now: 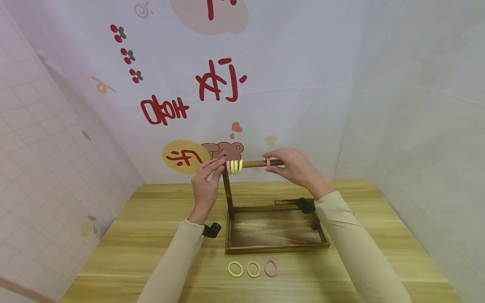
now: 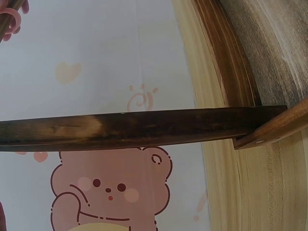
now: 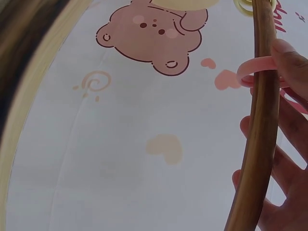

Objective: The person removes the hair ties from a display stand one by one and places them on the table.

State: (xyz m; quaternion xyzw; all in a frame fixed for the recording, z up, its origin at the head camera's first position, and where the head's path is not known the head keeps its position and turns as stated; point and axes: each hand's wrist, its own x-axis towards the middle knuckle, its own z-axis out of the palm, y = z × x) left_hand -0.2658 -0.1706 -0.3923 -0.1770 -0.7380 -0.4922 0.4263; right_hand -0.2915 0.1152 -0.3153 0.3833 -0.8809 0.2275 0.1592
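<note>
A wooden stand with an upright post (image 1: 227, 191) carries a round bar (image 1: 254, 164) across its top. At the bar's left end hang several rings (image 1: 236, 166), one pink and the others yellow. My left hand (image 1: 206, 185) holds the corner where post and bar meet, its fingertips and thumb close together. Further right, my right hand (image 1: 297, 168) pinches a pink ring (image 3: 257, 65) that encircles the bar. In the right wrist view the other fingers lie behind the bar. The left fingers are almost wholly outside the left wrist view.
The stand's shallow tray base (image 1: 276, 248) sits on the wooden table (image 1: 151, 235). In front of it lie a yellow ring (image 1: 235, 269), a peach ring (image 1: 253, 269) and a pink ring (image 1: 270, 268). Behind the right wrist is a shorter wooden bar (image 1: 284, 202). A printed curtain (image 1: 303, 84) hangs behind.
</note>
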